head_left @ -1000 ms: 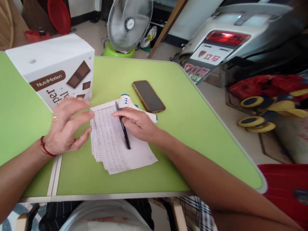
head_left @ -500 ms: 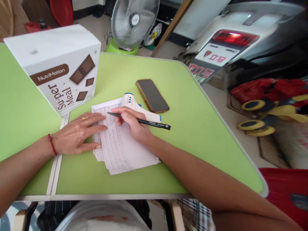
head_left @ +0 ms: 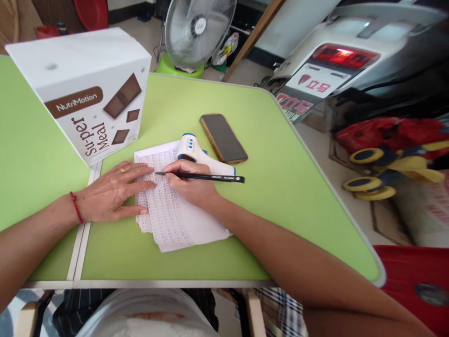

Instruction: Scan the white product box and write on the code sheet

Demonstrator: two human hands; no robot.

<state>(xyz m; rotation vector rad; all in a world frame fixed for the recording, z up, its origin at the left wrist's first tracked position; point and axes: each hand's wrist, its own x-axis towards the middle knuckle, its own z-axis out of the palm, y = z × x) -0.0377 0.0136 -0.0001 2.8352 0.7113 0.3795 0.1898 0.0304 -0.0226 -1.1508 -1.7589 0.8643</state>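
Observation:
Sheets of paper (head_left: 196,220) lie fanned on the green table, covered on their left part with rows of small handwriting. My left hand (head_left: 114,192) rests flat with fingers spread, its fingertips on the left edge of the sheets. A black pen (head_left: 210,177) is pinched in my right hand (head_left: 192,185), its tip at the written rows near the left fingertips. Just beyond my right hand, a white and blue handheld thermometer (head_left: 191,149) lies partly on the paper, its lower part hidden by the hand. A phone (head_left: 224,138) in a brown case lies behind it, screen dark.
A large white box (head_left: 94,93) stands at the left of the green table (head_left: 280,187). Past the far edge are a fan (head_left: 199,30) on a green stool and a white scooter (head_left: 336,56). A red stool (head_left: 414,276) stands at the right corner.
The pen tip has moved slightly down the page, and the pen lies more level. My right hand has shifted a little with it. My left hand stays in place on the paper.

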